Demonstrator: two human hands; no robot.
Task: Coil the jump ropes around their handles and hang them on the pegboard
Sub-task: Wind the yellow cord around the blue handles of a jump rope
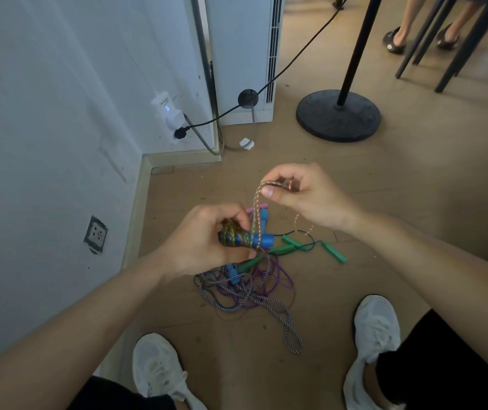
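Entry: the pastel braided rope [255,211] is sitting at the centre of the frame, partly wound around a pair of blue foam handles [263,240]. Your left hand [207,244] is gripping that bundle. Its fingers and thumb are curling around the wound end, and the bare blue ends are sticking out to the right. Your right hand [304,196], just above and right of centre, is pinching a bend of the same rope between thumb and fingers. The strand is running taut from the pinch down to the handles, and a slack length is dropping below the right palm. Both hands are working above the wooden floor [414,187].

Directly below the hands, a tangle of other ropes [251,288] is lying on the floor, with striped, purple and dark cords mixed together. Green handles [335,254] are lying to the right of the tangle. A pink handle tip [262,205] is showing behind the taut strand.

Your white shoes [375,329] are standing at the bottom of the frame, one on each side of the tangle. A black round stand base [338,115] is sitting in the upper right. A white wall [44,113] is filling the left side, with a socket [96,233] low on it.
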